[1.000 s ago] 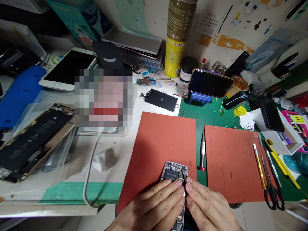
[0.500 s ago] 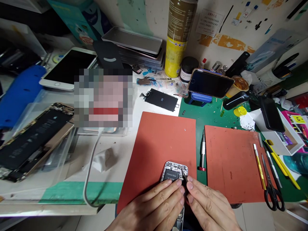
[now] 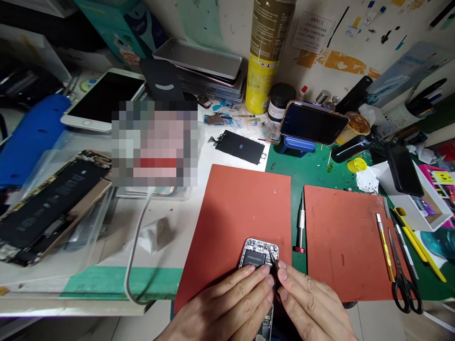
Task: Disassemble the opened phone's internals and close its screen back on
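An opened smartphone (image 3: 254, 257), its inner parts and dark battery showing, lies at the front edge of an orange mat (image 3: 245, 208). Across its middle lie the fingers of my left hand (image 3: 236, 296), steadying it and hiding much of the frame. My right hand (image 3: 309, 298) pinches dark pointed tweezers (image 3: 273, 259) between thumb and fingers. Their tip touches or hovers just over the phone's upper right corner; I cannot tell which. Both hands' fingertips almost meet over the phone's right edge.
Right of the mat lies a screwdriver (image 3: 301, 225), then a second orange mat (image 3: 341, 241) with scissors (image 3: 403, 284) and pens. A detached screen (image 3: 241, 147) is behind. A propped phone (image 3: 313, 122) and spray can (image 3: 265, 61) stand farther back. Left is another opened phone (image 3: 57, 203).
The tweezers have tilted and shifted slightly at the phone's upper right corner, with my right fingers moving a little. My left hand stays on the phone. The whole view has shifted slightly.
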Demonstrator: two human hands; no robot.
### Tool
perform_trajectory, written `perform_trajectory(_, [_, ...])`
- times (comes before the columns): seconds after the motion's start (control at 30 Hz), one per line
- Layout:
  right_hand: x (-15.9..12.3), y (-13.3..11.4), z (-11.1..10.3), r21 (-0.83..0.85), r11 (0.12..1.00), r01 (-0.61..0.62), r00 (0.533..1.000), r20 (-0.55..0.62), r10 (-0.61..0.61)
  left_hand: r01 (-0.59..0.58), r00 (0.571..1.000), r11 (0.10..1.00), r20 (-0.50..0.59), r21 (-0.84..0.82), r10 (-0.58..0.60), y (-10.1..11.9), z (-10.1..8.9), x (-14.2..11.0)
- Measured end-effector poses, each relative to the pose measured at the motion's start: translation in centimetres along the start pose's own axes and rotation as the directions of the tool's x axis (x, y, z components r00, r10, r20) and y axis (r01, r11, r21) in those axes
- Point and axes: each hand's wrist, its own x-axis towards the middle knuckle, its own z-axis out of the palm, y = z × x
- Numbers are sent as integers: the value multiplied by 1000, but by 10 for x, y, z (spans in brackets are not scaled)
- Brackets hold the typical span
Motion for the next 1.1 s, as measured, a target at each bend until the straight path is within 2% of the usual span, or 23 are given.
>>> perform_trajectory(0.1, [2, -4, -4, 3, 1000, -21, 1000, 21, 21, -3, 999, 1000, 47, -10, 4, 3, -3, 1])
perform_trajectory(0.27, [-3, 0, -2, 19, 999, -38, 999, 0, 38, 146, 989, 986, 15, -81, -145, 12, -2, 2])
perform_trajectory(0.33, [-6, 4, 1, 24, 1000, -1, 1000, -29, 2, 112, 993, 992, 28, -59, -111, 9, -3, 2])
perform_trajectory(0.43, [-8, 8, 3, 26, 999, 35, 999, -41, -34, -31, 996, 999, 89, 15, 29, -1, -7, 1])
perform_trajectory(0.5, [-7, 7, 2, 29, 999, 34, 999, -32, -33, -86, 990, 995, 116, 50, 79, -6, -9, 0])
perform_trajectory(0.77, [-1, 0, -2, 36, 999, -22, 1000, 15, 21, -43, 995, 998, 87, 39, 40, -3, -8, 0])
perform_trajectory(0.93, [-9, 1, 2, 64, 997, -51, 997, -57, 54, -39, 997, 999, 67, 26, 37, -1, -5, -1])
perform_trajectory(1.0, [-9, -5, 0, 100, 977, -187, 968, -153, 201, -50, 998, 998, 52, 33, 48, -2, -6, 0])
perform_trajectory(1.03, [-7, -8, -4, 169, 946, -275, 926, -219, 308, -49, 998, 998, 42, 37, 47, -1, -7, 2])
perform_trajectory(1.1, [-3, -14, -13, 412, 828, -382, 789, -322, 524, -46, 998, 998, 40, 42, 45, 0, -11, 5])
